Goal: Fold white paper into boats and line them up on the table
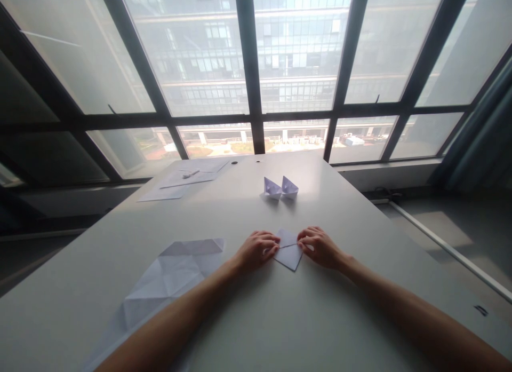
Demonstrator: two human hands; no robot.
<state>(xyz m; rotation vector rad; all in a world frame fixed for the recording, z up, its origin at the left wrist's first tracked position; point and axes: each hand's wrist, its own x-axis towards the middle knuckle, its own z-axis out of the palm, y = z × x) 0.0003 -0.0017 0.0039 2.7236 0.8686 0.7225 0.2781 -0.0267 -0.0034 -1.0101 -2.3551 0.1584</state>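
Observation:
A small folded square of white paper [290, 257] lies on the table, one corner pointing toward me, with a crease line across its middle. My left hand [258, 248] pinches its left corner between thumb and fingers. At the right corner, my right hand [316, 246] pinches the paper in the same way. Just beyond stand two folded paper boats [280, 189], side by side. To the left of my left hand is an unfolded sheet of paper [170, 278] with many creases, partly hidden by my left forearm.
Flat paper sheets [188, 179] lie at the far left of the white table [352, 308], with a small white object [191, 174] on them. Round holes [234, 163] sit near the far edge. Large windows stand behind, and a dark curtain [468, 142] hangs at right.

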